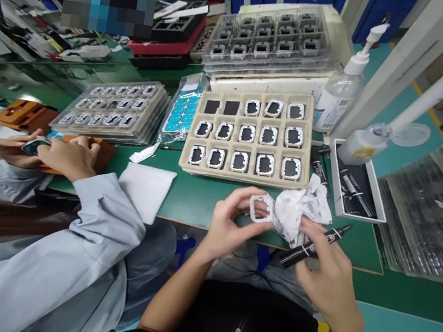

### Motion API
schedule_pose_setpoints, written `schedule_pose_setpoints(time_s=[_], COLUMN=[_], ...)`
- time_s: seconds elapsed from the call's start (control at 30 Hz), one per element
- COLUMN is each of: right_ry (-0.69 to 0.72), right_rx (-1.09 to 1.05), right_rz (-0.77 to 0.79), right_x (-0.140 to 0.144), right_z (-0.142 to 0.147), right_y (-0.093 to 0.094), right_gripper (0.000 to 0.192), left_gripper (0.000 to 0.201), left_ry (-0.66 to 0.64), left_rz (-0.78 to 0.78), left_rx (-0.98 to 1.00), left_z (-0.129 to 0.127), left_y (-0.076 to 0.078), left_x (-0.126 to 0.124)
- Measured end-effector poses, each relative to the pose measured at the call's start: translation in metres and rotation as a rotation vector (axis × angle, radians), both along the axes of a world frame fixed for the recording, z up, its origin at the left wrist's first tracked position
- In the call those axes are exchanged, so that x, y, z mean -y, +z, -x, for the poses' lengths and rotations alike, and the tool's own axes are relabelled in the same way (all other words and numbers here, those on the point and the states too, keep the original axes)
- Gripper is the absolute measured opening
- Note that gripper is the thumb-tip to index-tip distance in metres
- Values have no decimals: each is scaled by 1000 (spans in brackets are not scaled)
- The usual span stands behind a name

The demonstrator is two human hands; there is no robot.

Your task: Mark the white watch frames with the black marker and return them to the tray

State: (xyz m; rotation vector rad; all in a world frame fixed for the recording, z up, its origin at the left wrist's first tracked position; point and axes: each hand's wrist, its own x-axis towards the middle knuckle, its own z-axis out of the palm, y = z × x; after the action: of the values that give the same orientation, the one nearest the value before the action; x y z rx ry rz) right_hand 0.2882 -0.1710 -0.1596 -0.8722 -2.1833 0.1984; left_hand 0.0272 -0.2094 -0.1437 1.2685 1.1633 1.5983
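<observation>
White frame [260,209] pinched in left hand [229,225], black marker [311,245] and crumpled cloth [300,210] gripped by right hand [324,274], fingertips perhaps partly hidden.

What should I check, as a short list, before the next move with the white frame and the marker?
1. Left hand holds the frame firmly by its edge: ok.
2. Right hand holds the marker: ok.
3. Marker cap off: cannot tell.
4. Cloth close by, beside the frame: ok.
5. Tray has free pockets: ok, two dark ones at its top left appear empty.
6. Co-worker's hands stay apart from the frame: ok, they are far to the left.
</observation>
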Motion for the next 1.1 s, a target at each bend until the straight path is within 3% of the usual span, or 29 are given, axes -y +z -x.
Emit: schedule_pose_setpoints(time_s=[0.13,0.27,0.37,0.43,0.53,0.67,0.77,0.93,1.0,1.1], right_ry=[3,-182,-388,-452,-243,49,94,-266,-351,-362], right_rx=[-332,-620,-563,-452,-312,-82,-236,-704,-754,-749], right_rz=[-62,-181,-86,-97,-201,-87,-60,-147,-160,-125], right_x=[6,5,1,-4,-13,-15,-8,-12,-20,-29], right_z=[-12,-19,-15,-12,-7,-2,-1,-2,-2,-2], right_y=[-8,-16,-14,-11,-8,-4,-3,-3,-7,-16], right_gripper=[57,37,23,18,32,52,50,16,14,22], left_gripper=[67,70,71,71,71,70,67,55,55,58], left_ry=[99,143,142,139,129,139,196,358,426,479], left_rz=[-83,-110,-139,-149,-160,-152,-149,-264,-257,-145], left_rx=[-69,-113,-129,-136,-134,-161,-302,-732,-817,-931], left_z=[23,31,31,29,27,28,38,89,121,171], left_y=[12,23,25,25,25,25,30,53,66,84], left_x=[-7,-10,-10,-10,-10,-6,-5,-34,-60,-107])
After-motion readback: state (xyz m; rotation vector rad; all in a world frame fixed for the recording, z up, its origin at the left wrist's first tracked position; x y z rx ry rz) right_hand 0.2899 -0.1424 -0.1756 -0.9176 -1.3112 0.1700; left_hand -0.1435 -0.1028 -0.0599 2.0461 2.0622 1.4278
